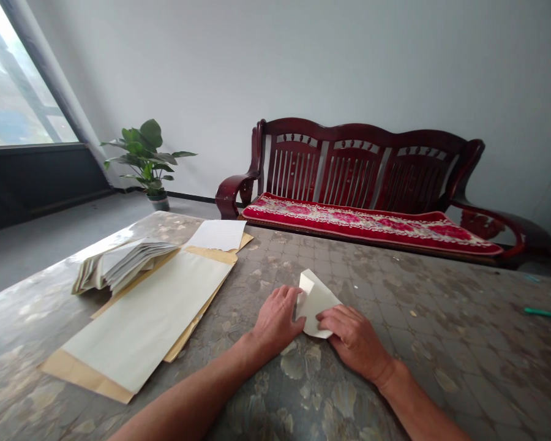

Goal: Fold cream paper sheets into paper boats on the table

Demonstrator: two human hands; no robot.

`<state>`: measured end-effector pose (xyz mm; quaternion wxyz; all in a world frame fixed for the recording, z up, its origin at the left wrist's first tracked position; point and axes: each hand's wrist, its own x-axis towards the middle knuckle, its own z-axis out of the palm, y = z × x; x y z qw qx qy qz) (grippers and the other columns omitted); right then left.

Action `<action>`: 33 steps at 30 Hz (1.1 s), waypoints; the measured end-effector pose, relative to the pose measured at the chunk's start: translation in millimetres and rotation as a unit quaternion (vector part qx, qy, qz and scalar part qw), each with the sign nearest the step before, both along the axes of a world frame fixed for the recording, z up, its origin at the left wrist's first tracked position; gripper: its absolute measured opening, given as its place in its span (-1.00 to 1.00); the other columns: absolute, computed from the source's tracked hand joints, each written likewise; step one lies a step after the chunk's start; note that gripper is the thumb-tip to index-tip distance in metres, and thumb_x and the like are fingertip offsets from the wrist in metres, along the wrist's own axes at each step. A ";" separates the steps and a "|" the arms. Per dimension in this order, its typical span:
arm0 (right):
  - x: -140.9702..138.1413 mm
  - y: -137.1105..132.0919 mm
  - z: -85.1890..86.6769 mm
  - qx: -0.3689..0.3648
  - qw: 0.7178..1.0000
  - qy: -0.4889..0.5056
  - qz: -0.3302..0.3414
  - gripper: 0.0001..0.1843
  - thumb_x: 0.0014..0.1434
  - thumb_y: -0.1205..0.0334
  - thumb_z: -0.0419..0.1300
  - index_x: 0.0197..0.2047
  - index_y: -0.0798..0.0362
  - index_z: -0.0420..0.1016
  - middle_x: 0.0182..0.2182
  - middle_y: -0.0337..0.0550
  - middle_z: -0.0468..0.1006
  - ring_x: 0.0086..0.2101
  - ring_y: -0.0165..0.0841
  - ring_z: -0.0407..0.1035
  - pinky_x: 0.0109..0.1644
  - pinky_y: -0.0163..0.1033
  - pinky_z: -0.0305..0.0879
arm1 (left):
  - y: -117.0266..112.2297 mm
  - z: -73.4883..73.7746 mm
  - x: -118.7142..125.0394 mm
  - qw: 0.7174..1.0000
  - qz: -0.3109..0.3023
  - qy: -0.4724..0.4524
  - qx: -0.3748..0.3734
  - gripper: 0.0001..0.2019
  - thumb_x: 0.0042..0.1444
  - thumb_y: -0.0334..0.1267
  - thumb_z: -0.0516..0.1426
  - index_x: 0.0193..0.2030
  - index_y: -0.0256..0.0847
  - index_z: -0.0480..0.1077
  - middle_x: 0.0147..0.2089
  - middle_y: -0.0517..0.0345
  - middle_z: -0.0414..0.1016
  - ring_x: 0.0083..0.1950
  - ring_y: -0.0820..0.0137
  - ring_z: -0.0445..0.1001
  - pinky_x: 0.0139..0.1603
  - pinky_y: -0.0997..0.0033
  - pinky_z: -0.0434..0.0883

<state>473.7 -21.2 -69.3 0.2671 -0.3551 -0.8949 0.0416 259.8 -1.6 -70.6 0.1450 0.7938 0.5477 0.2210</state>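
Note:
A small piece of white paper [316,298], folded with one flap standing up, lies on the patterned table [395,294] in front of me. My left hand [275,321] lies on the table with its fingers pressed against the paper's left edge. My right hand [354,340] holds down the paper's near right corner with curled fingers. Both hands touch the same sheet.
To the left lie a large cream sheet [151,315] on brown paper [64,367], a stack of folded papers [119,263] and a lined sheet [219,234]. A green pen-like object [545,313] lies far right. Beyond the table stand a red-cushioned wooden bench [371,184] and a potted plant [147,159].

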 end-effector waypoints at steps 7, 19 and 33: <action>-4.1 2.7 -4.8 -0.036 0.991 -0.017 -0.128 -0.85 0.27 0.26 0.16 -0.38 0.00 0.40 -0.37 -0.20 0.50 -0.25 -0.29 0.33 -0.17 -0.23 0.21 | 5.6 -2.8 -2.9 0.996 0.013 -0.072 -0.050 -0.69 0.05 -0.51 0.05 -0.07 -0.16 0.38 -0.21 0.16 0.50 -0.18 0.39 0.47 -0.14 0.46 0.38; -0.4 4.7 -4.4 -0.033 0.992 -0.035 -0.117 -0.87 0.27 0.25 0.15 -0.34 -0.01 0.41 -0.35 -0.20 0.47 -0.24 -0.28 0.31 -0.16 -0.21 0.21 | 1.2 -2.0 -20.1 0.989 -0.138 -0.018 0.045 -0.70 0.17 -0.38 0.11 0.00 0.01 0.47 -0.04 0.15 0.38 -0.03 0.39 0.40 -0.02 0.47 0.36; 1.2 1.7 -5.4 -0.012 0.985 -0.031 -0.167 -0.74 0.32 0.25 0.05 -0.44 0.00 0.31 -0.41 -0.19 0.44 -0.30 -0.30 0.29 -0.21 -0.23 0.14 | 0.9 7.3 -8.5 0.996 -0.079 0.052 -0.004 -0.74 0.33 -0.19 0.03 -0.29 -0.14 0.51 -0.20 0.18 0.45 -0.16 0.45 0.46 -0.15 0.55 0.34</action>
